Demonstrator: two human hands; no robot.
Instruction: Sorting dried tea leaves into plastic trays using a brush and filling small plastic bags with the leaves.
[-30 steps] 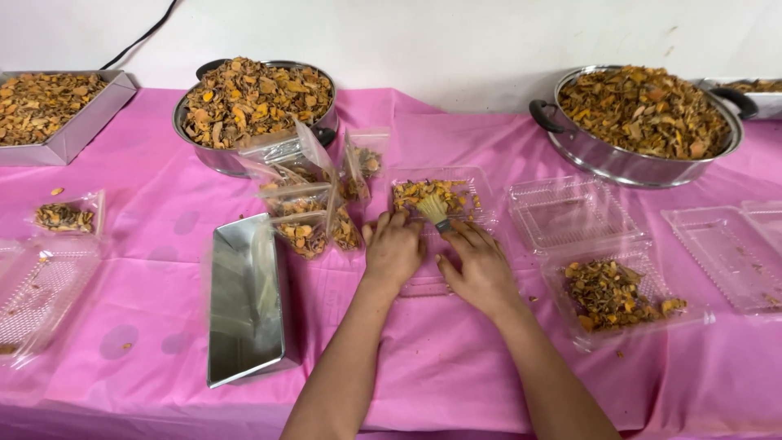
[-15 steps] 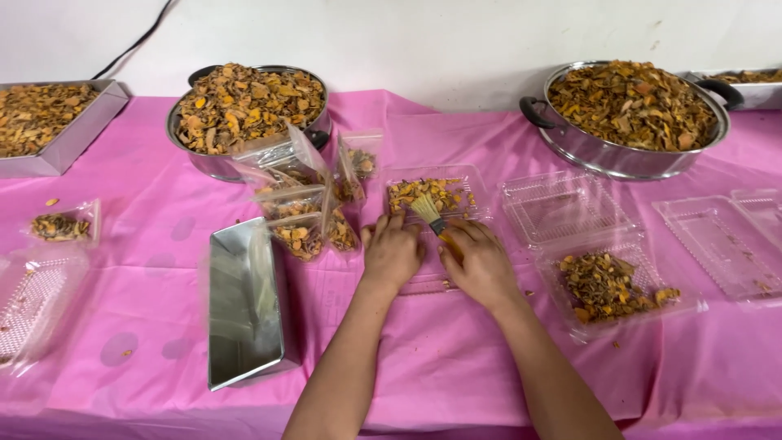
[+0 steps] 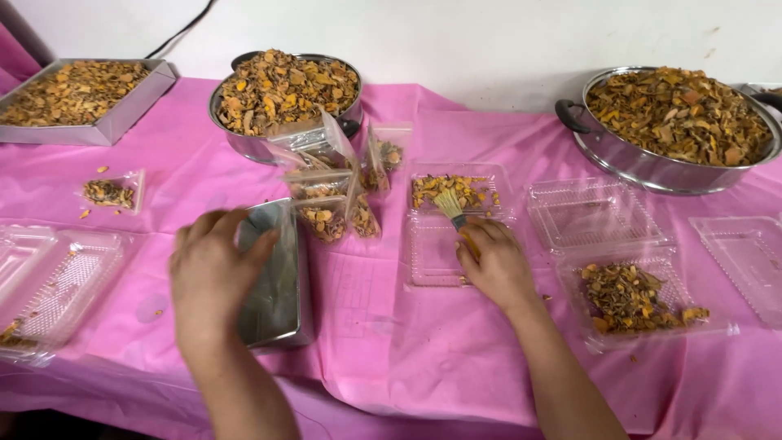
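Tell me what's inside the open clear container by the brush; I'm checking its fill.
The far half of the clear container holds orange-brown dried pieces; brush bristles cover some. The near half looks bare, partly hidden by the right hand.

My small brush [image 3: 450,205], pale bristles on dried orange chips in an open clear clamshell box [image 3: 456,232], empty steel tray [image 3: 275,277] lying lengthwise just left.
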